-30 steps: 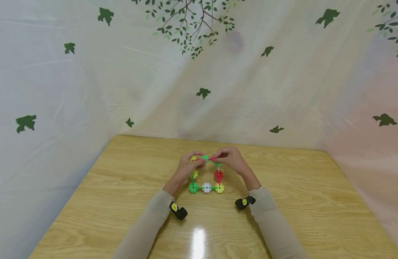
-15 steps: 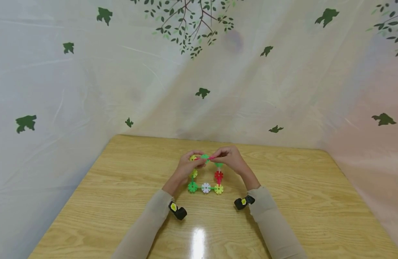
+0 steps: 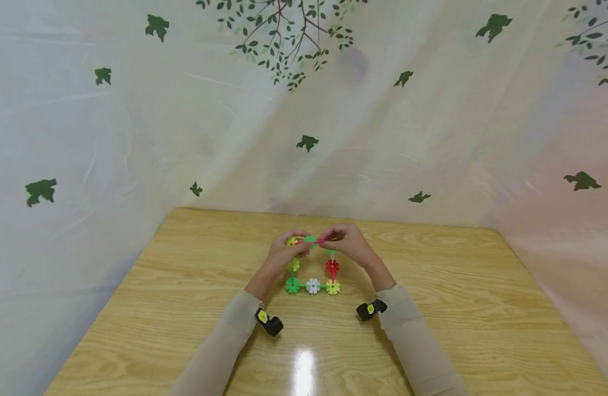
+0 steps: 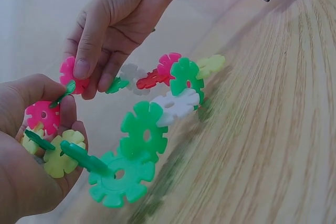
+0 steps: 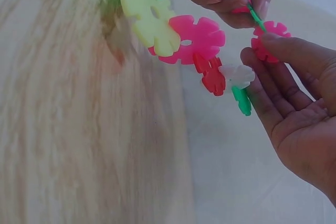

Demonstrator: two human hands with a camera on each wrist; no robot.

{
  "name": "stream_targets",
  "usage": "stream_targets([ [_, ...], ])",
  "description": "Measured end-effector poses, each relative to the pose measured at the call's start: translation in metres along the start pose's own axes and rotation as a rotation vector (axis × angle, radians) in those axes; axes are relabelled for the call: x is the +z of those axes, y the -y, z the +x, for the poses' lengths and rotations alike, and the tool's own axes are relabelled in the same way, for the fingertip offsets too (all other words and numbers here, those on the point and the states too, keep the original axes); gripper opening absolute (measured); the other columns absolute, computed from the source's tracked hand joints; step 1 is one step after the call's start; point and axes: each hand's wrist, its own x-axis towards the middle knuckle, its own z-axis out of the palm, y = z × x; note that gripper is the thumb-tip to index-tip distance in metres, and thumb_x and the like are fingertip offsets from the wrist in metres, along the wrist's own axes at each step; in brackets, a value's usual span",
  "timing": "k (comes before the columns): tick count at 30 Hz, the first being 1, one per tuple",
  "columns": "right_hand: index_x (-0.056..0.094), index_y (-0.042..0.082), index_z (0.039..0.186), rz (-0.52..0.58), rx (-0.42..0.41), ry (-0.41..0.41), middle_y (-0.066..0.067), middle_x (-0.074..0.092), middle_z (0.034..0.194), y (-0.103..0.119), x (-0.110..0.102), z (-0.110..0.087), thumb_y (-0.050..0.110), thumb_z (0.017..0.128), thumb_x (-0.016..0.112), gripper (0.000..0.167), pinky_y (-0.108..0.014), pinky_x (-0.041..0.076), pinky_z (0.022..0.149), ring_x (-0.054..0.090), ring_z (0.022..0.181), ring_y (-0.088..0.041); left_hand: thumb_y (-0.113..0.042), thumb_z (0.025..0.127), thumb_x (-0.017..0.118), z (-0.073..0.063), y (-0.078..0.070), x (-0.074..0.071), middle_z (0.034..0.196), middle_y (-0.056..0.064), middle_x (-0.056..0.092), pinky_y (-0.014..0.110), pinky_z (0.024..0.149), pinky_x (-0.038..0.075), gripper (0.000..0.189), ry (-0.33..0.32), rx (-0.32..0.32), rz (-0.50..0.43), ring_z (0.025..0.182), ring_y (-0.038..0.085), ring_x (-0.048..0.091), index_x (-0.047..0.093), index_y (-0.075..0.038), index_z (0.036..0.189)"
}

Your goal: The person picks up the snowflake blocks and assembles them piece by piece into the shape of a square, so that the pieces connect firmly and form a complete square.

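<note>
A chain of interlocking snowflake discs forms a near-square loop between my hands. My left hand grips the far left stretch of it, where its thumb and fingers pinch a green snowflake disc beside a pink one. Yellow discs lie against the left palm. Between right thumb and fingertips, my right hand pinches a pink snowflake disc, which meets the green disc edge. A small green disc ends the right side of the chain, below the right fingers, next to a clear whitish disc.
Along the loop's near side run a green disc, a white disc and a yellow disc. A red disc is on its right side. The wooden table ends at a pale curtain behind.
Both hands keep the same hold at the far side of the loop. The head view has shifted slightly, and the hands and chain appear a little further left.
</note>
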Motion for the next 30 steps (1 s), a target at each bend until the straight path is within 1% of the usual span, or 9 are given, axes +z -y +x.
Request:
stream_targets([
  [3, 0.074, -0.005, 0.101, -0.01, 0.009, 0.013, -0.022, 0.073, 0.102, 0.0, 0.0, 0.0, 0.002, 0.091, 0.074, 0.012, -0.024, 0.059, 0.076, 0.07, 0.084, -0.01, -0.009, 0.092, 0.074, 0.0, 0.001, -0.001, 0.092, -0.001, 0.069, 0.039, 0.087, 0.06, 0.028, 0.002, 0.003, 0.002, 0.076, 0.008, 0.068, 0.069, -0.002, 0.12],
  [9, 0.074, -0.004, 0.107, -0.029, 0.034, 0.03, -0.023, 0.073, 0.106, 0.001, -0.004, -0.001, 0.006, 0.091, 0.076, 0.019, -0.026, 0.06, 0.079, 0.071, 0.089, -0.015, -0.009, 0.092, 0.075, 0.003, 0.003, -0.003, 0.096, 0.001, 0.07, 0.04, 0.088, 0.06, 0.03, -0.011, 0.008, 0.008, 0.079, 0.011, 0.069, 0.068, 0.0, 0.12],
  [13, 0.075, 0.0, 0.108, -0.062, 0.043, -0.007, -0.019, 0.074, 0.106, 0.001, -0.01, -0.003, 0.011, 0.092, 0.077, 0.02, -0.03, 0.06, 0.082, 0.071, 0.092, -0.018, -0.009, 0.092, 0.075, 0.004, 0.004, -0.007, 0.092, 0.0, 0.07, 0.041, 0.088, 0.06, 0.03, -0.029, 0.01, 0.022, 0.084, 0.02, 0.071, 0.069, 0.0, 0.12],
  [16, 0.074, -0.001, 0.109, -0.076, 0.057, -0.053, -0.018, 0.074, 0.108, 0.0, -0.014, -0.004, 0.012, 0.093, 0.076, 0.021, -0.027, 0.058, 0.083, 0.07, 0.095, -0.015, -0.008, 0.092, 0.074, 0.005, 0.004, -0.009, 0.086, -0.001, 0.07, 0.04, 0.086, 0.06, 0.029, -0.044, 0.012, 0.027, 0.087, 0.027, 0.072, 0.07, -0.001, 0.12],
  [20, 0.071, -0.006, 0.112, -0.051, 0.095, -0.094, -0.021, 0.073, 0.111, -0.002, -0.018, -0.003, 0.008, 0.094, 0.073, 0.023, -0.025, 0.057, 0.082, 0.068, 0.093, -0.009, -0.006, 0.092, 0.074, 0.006, 0.004, -0.012, 0.082, -0.002, 0.07, 0.038, 0.082, 0.061, 0.028, -0.057, 0.015, 0.027, 0.083, 0.023, 0.072, 0.071, -0.001, 0.119],
  [22, 0.069, -0.008, 0.115, -0.024, 0.118, -0.093, -0.023, 0.072, 0.111, -0.004, -0.019, -0.003, 0.006, 0.094, 0.072, 0.026, -0.031, 0.059, 0.086, 0.067, 0.091, -0.008, -0.006, 0.091, 0.074, 0.006, 0.004, -0.013, 0.084, -0.002, 0.07, 0.037, 0.081, 0.061, 0.028, -0.06, 0.017, 0.029, 0.08, 0.02, 0.071, 0.071, -0.001, 0.118],
  [24, 0.065, -0.011, 0.12, 0.015, 0.145, -0.081, -0.024, 0.07, 0.112, -0.005, -0.019, -0.002, 0.005, 0.095, 0.07, 0.03, -0.042, 0.059, 0.091, 0.066, 0.09, -0.008, -0.006, 0.091, 0.074, 0.006, 0.004, -0.013, 0.087, -0.001, 0.07, 0.037, 0.081, 0.06, 0.028, -0.059, 0.018, 0.037, 0.079, 0.017, 0.071, 0.071, -0.001, 0.119],
  [27, 0.059, -0.015, 0.128, 0.068, 0.195, -0.051, -0.024, 0.069, 0.115, -0.008, -0.018, -0.002, 0.005, 0.097, 0.067, 0.038, -0.055, 0.055, 0.098, 0.067, 0.092, -0.009, -0.006, 0.091, 0.074, 0.006, 0.004, -0.014, 0.096, 0.002, 0.07, 0.038, 0.082, 0.06, 0.029, -0.055, 0.02, 0.044, 0.079, 0.015, 0.07, 0.07, -0.001, 0.119],
  [30, 0.056, -0.014, 0.134, 0.113, 0.251, -0.032, -0.022, 0.07, 0.114, -0.011, -0.017, -0.001, 0.004, 0.098, 0.065, 0.041, -0.055, 0.054, 0.099, 0.068, 0.093, -0.01, -0.007, 0.092, 0.074, 0.006, 0.003, -0.014, 0.105, 0.006, 0.069, 0.037, 0.083, 0.06, 0.028, -0.051, 0.028, 0.052, 0.079, 0.014, 0.07, 0.07, -0.001, 0.119],
])
